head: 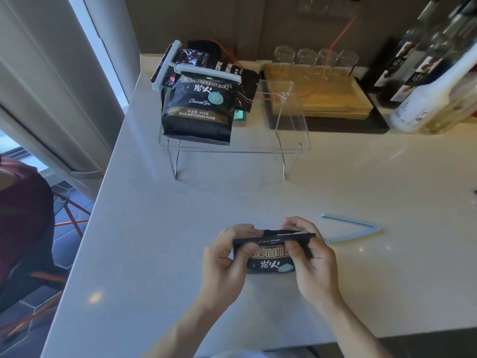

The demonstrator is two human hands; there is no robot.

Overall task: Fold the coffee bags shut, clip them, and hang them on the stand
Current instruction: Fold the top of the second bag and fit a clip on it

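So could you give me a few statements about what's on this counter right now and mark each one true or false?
1. Both hands, left hand and right hand, hold the coffee bag by its folded top. True.
2. A clip already sits on that bag. False: the open blue clip lies on the counter, to the right of the bag.
3. A clipped bag hangs on the clear stand. True.
4. The stand's right half is full of bags. False: no bags hang there.
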